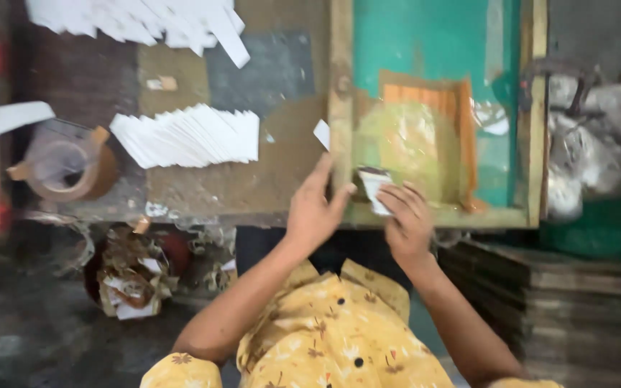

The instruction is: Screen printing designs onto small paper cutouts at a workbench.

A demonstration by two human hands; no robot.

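Note:
My right hand (410, 224) pinches a small white paper slip (375, 192) at the near edge of a wooden frame (340, 86) with a teal screen. A yellow-green patch bordered by orange tape (461, 136) lies on the screen just beyond the slip. With its fingers apart, my left hand (313, 210) rests against the frame's left bar and holds nothing. One loose white slip (322, 134) lies just beyond its fingertips. The picture is blurred by motion.
A fanned row of white slips (190, 136) lies on the worn table left of the frame, with more slips (145, 20) at the far edge. A brown tape roll (66, 169) sits at the left. Below the table stands a bin of scrap paper (134, 276). Stacked boards (583, 309) and plastic bags (591, 136) are at the right.

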